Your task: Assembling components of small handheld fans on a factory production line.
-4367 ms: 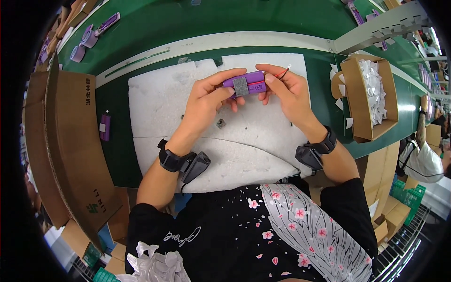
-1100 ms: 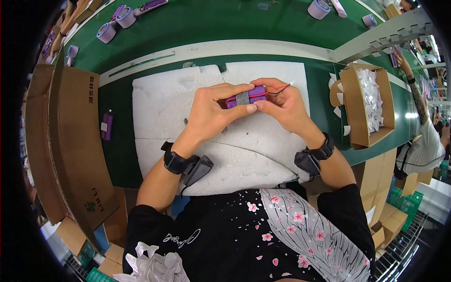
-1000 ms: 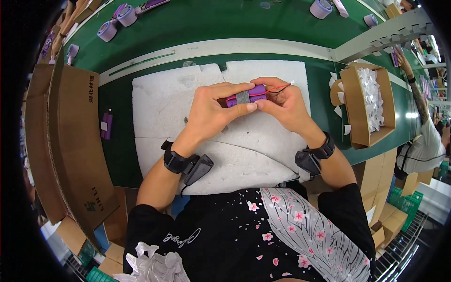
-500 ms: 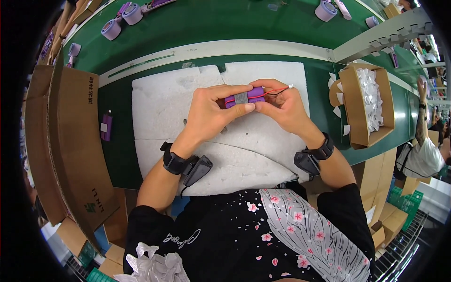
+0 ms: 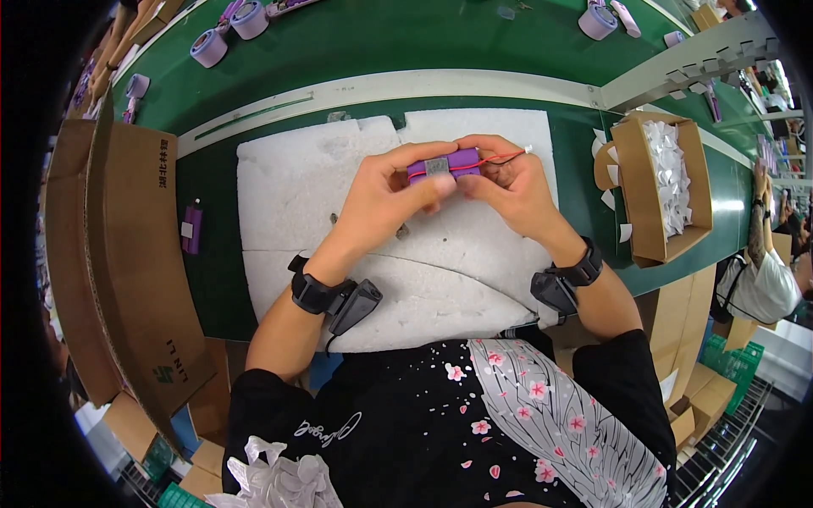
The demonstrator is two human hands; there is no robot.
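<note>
Purple battery pack (image 5: 462, 159): held over the far half of the white foam sheet (image 5: 288, 199), grip of left hand (image 5: 381, 188) and right hand (image 5: 518, 193) narrowed on opposite ends, likely for steadiness. Seen from here, red and black leads (image 5: 503, 157) point toward the sheet's right edge. Since half a second ago, the left thumb (image 5: 419, 196) has shifted onto the grey strip (image 5: 437, 167).

Bright even light, white glare on the glossy green tabletop (image 5: 728, 206) at right, flat white foam sheet (image 5: 292, 199) in focus, long white metal rail (image 5: 423, 83) bowed by fisheye distortion, blackened corners.
</note>
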